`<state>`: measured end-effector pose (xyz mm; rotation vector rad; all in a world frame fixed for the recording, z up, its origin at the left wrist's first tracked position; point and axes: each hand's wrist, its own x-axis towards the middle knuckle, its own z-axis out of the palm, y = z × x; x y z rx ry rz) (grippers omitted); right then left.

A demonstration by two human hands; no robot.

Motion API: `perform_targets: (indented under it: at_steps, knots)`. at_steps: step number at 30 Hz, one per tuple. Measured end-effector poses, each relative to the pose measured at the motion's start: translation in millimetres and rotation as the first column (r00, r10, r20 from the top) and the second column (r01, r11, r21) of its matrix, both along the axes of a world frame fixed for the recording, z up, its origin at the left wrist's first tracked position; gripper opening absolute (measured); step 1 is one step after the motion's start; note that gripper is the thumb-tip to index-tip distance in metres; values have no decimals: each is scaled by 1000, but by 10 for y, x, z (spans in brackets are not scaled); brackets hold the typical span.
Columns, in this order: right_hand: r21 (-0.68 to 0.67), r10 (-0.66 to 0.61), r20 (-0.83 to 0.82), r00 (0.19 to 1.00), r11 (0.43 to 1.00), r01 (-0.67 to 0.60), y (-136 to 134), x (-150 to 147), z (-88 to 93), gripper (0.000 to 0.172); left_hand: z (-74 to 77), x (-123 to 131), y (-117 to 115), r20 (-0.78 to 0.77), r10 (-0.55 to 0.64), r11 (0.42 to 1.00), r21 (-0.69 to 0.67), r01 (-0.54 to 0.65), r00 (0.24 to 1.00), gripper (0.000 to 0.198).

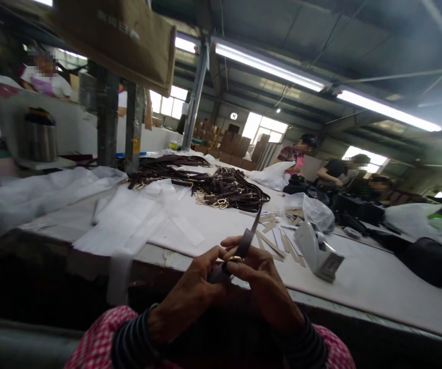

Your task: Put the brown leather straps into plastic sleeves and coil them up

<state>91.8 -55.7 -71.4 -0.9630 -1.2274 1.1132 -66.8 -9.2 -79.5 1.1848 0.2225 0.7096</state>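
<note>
Two hands are close together at the near edge of the table (374, 294), and I watch them from far away. The left hand (200, 279) and the right hand (265, 279) both pinch one dark strap (247, 242) beside its gold ring (235, 259). I think they squeeze there to make that end steady, while the rest runs up toward a big pile of straps (228, 184). The pile is likely in the middle so it is easy to reach. Tan strips (270, 243) and a tape holder (320, 259) are to the right. The table top is pale, with white sheets (121, 220) hanging over the edge. Farther back, I see long lights (270, 65), brown boxes (234, 143) and other people (332, 170).
</note>
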Motion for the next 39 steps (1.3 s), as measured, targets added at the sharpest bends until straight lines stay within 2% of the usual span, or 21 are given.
perform_targets:
  at_steps: [3,6,9,13,15,17,18,20,22,24,26,28,30,31,32,34,37,38,39]
  knots:
    - [-28,-24,-118,993,999,21,32,25,-43,32,-76,24,-11,-129,122,987,120,-107,984,38]
    - [-84,-111,-246,963,992,93,112,53,-32,38,-207,37,54,-185,137,983,147,-110,973,37]
    - [-61,-143,-209,967,989,133,171,46,23,30,-274,55,124,-169,158,981,136,-136,973,38]
    - [4,-104,-28,994,995,104,138,-40,68,22,-178,87,144,-91,153,982,129,-140,984,44]
    - [2,-55,29,998,998,55,110,-89,47,25,-101,103,140,-34,143,984,115,-138,989,53]
    - [-26,-9,20,1000,1000,10,126,-97,8,30,-64,114,148,-27,143,985,105,-139,989,53]
    - [-48,-8,-22,1000,999,7,162,-74,-8,34,-66,117,158,-50,147,984,107,-141,988,48]
    - [-97,-85,-173,981,993,69,287,27,-9,41,-103,123,188,-116,156,983,119,-142,981,38]
    - [-138,-201,-349,915,977,162,445,165,46,44,-145,132,224,-175,167,980,135,-144,970,34]
    - [-133,-262,-434,862,965,226,558,258,138,42,-144,147,260,-231,185,977,147,-154,955,34]
    - [-53,-224,-370,902,974,221,565,239,218,39,-88,169,295,-274,231,966,181,-185,934,35]
    - [51,-135,-157,978,988,144,473,116,246,39,-3,196,331,-272,281,943,258,-212,920,33]
    - [109,-63,73,995,993,55,371,-14,227,34,65,222,370,-221,317,911,343,-231,922,26]
    - [110,-51,117,992,993,38,355,-44,216,32,83,232,390,-197,319,902,364,-233,927,24]
    - [100,-55,95,994,994,46,376,-35,214,33,88,239,408,-189,317,900,369,-231,930,23]
    - [53,-112,-119,987,992,119,532,100,270,39,70,244,438,-208,325,906,350,-240,923,25]
    - [-55,-238,-468,851,969,240,873,426,500,34,41,239,480,-252,347,906,341,-252,903,28]
    - [-53,-247,-508,825,965,257,947,494,584,32,49,238,498,-257,351,904,344,-254,901,28]
    - [-24,-229,-506,831,967,252,979,515,654,31,72,238,520,-257,350,904,346,-252,901,29]
